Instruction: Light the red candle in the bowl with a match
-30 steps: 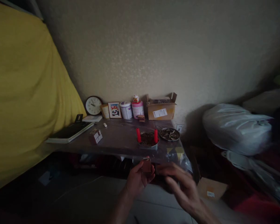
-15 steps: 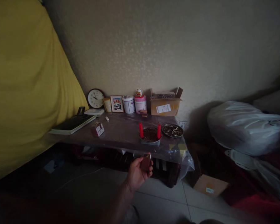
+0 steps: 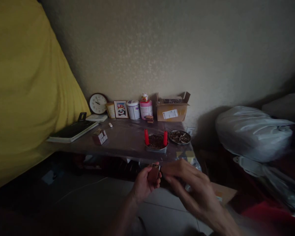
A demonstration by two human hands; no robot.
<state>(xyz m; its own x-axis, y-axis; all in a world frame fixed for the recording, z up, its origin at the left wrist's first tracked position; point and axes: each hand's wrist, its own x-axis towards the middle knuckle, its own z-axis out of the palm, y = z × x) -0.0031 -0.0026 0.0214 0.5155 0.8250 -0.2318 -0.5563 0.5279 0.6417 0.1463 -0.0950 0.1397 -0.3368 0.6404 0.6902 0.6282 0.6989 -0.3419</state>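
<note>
My left hand is closed round a small brown matchbox, held upright in front of the table's near edge. My right hand comes in from the right, its thumb and forefinger meeting at the box's right side; the other fingers trail loose and blurred. Whether anything is pinched there is too dark to see. Just beyond on the table stands a round dish with two red candles upright at its sides.
A second dish of small sticks sits right of the first. Along the wall stand a clock, a panda picture, two tins and a cardboard box. A cube puzzle and a book lie left. A white bag bulks at right.
My right hand, out of view half a second ago, has come back up to the matchbox. The left hand has kept the box in nearly the same place.
</note>
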